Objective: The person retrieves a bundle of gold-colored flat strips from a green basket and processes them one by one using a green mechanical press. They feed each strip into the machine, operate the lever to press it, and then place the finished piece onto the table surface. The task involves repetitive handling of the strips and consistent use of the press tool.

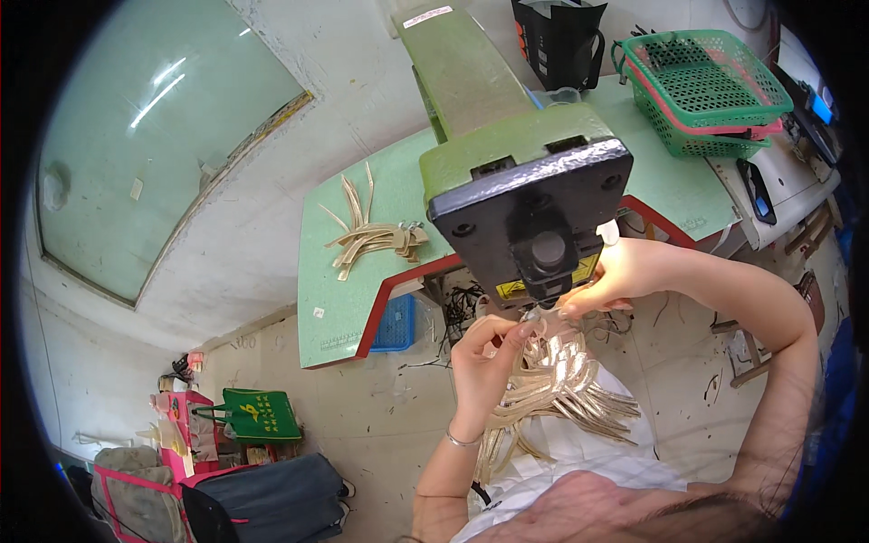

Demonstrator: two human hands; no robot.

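Under the black head (529, 213) of a green bench machine, both my hands meet at the upper end of a bundle of shiny gold straps (566, 385). The bundle spreads over the white cloth on my lap. With thumb and fingers closed, my left hand (484, 362) pinches a pale gold strap end. My right hand (608, 279) is closed at the same spot from the other side, close below the machine's tool tip (546, 303). The fingers and the machine head partly hide the pinched piece. A second bundle of gold straps (376, 237) lies on the green tabletop to the left.
The green tabletop (339, 312) has a red cut-out edge around me. Nested green and pink baskets (715, 90), a phone (757, 192) and a black bag (559, 41) are on the far side. Bags (262, 502) stand on the floor at lower left.
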